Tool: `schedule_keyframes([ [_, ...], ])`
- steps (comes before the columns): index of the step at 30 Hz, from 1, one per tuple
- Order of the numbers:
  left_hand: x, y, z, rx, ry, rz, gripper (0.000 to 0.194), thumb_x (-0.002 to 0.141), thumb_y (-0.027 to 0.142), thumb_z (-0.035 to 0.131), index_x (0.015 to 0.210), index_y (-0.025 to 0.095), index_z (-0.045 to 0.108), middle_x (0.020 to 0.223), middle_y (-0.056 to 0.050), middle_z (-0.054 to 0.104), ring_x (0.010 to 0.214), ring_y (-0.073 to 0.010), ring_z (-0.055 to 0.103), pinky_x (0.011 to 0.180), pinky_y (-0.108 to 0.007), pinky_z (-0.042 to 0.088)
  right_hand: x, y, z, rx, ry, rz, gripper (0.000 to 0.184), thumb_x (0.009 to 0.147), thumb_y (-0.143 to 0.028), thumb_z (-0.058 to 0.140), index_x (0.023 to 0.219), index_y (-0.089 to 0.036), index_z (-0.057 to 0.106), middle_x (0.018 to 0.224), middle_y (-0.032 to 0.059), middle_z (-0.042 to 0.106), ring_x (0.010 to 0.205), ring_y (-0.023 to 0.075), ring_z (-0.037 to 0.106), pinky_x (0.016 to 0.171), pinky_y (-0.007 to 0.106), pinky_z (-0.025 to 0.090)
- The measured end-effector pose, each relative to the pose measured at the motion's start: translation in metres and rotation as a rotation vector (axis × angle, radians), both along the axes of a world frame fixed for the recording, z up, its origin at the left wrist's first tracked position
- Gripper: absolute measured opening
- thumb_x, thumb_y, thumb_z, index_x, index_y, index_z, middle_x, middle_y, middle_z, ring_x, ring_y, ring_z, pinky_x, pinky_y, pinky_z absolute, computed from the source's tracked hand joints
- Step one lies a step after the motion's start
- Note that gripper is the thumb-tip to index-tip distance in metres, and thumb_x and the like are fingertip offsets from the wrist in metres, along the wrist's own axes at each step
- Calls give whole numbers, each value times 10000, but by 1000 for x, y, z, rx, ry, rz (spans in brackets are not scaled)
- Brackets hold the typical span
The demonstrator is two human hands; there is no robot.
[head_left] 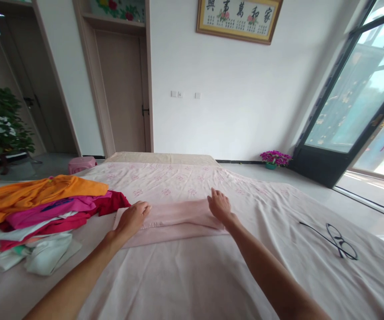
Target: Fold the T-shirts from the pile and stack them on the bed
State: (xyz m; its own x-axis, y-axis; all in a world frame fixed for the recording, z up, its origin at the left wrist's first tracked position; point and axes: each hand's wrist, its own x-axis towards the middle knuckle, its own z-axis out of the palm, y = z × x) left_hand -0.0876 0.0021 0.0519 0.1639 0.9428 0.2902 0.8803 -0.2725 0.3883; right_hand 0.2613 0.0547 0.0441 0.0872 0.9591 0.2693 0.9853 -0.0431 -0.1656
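A pale pink garment (178, 215), folded into a long flat strip, lies across the bed cover in front of me. Its exact kind cannot be made out. My left hand (138, 217) is closed on the strip's left end, fingers bent over the cloth. At the other end, my right hand (219, 205) has its fingers curled down and closed on the cloth, fingertips partly hidden. A lower layer of the pink fabric sticks out toward me under the top fold.
Left of my hands is a pile of clothes (62, 191), orange, magenta, red and white. A pair of glasses (340, 244) lies on the patterned bed cover (185, 275) at right. Beyond the bed stand a pink stool (82, 164) and a purple flower pot (274, 159).
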Motion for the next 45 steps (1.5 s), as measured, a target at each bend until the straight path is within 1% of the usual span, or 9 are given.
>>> schedule_keyframes([
  [5, 41, 12, -30, 2, 74, -159, 510, 960, 429, 344, 1360, 174, 529, 1467, -141, 474, 1369, -256, 407, 1121, -402, 284, -48, -16, -22, -106, -82, 282, 689, 984, -521, 236, 1523, -91, 259, 1570, 170, 274, 1458, 313, 181, 1158, 474, 104],
  [10, 38, 10, -53, -64, 251, -60, 606, 938, 551, 360, 1462, 252, 415, 1569, -135, 315, 1449, -322, 260, 1146, -522, 169, -21, -17, -32, -224, -55, 218, 705, 974, -579, 195, 1531, -151, 258, 1602, 125, 200, 1473, 276, 152, 1162, 482, 93],
  [16, 1, 1, -54, -74, 303, 37, 653, 920, 593, 364, 1471, 246, 399, 1567, -146, 315, 1445, -329, 262, 1147, -529, 146, 22, -17, -32, -224, -69, 148, 666, 985, -545, 174, 1530, -174, 266, 1610, 82, 181, 1487, 220, 93, 1161, 469, 119],
  [22, -35, -17, -58, 42, 322, 114, 593, 922, 520, 423, 1432, 220, 460, 1529, -154, 386, 1418, -312, 319, 1167, -508, 98, 26, -19, -31, -205, -63, 152, 627, 992, -499, 189, 1522, -178, 286, 1608, 59, 196, 1478, 200, 139, 1160, 462, 146],
  [28, -37, -34, -54, 129, 297, 216, 512, 924, 412, 436, 1377, 194, 529, 1484, -147, 457, 1411, -343, 316, 1166, -559, 104, 27, -19, -34, -174, -89, 139, 580, 1005, -466, 187, 1506, -202, 313, 1594, 73, 246, 1471, 196, 165, 1153, 497, 152],
  [35, -21, -43, -43, 265, 267, -182, 485, 944, 278, 415, 1423, 230, 472, 1536, -74, 393, 1430, -244, 312, 1195, -454, 208, 18, -26, -26, -43, -135, 135, 491, 1004, -376, 302, 1448, -200, 418, 1543, 86, 361, 1448, 248, 233, 1163, 531, 86],
  [39, -5, -47, -43, 217, 187, -347, 418, 951, 253, 420, 1353, 256, 538, 1434, -42, 516, 1346, -198, 423, 1146, -397, 326, -7, -42, -11, 64, -90, 402, 470, 987, -353, 388, 1435, -223, 449, 1504, 71, 426, 1421, 247, 287, 1162, 453, 172],
  [42, -1, -49, -41, 200, 134, -311, 391, 920, 169, 441, 1270, 255, 593, 1264, -50, 610, 1175, -186, 536, 1049, -360, 408, -31, -56, -2, 73, -3, 647, 409, 957, -390, 477, 1338, -265, 562, 1372, 64, 555, 1251, 231, 476, 1050, 370, 357],
  [45, -7, -49, -36, 204, 166, -221, 359, 865, 105, 482, 1155, 245, 641, 1082, -56, 642, 1040, -203, 563, 946, -363, 427, -50, -64, 1, 70, 3, 747, 274, 927, -350, 542, 1157, -284, 676, 1151, 56, 645, 1044, 209, 550, 917, 326, 426],
])
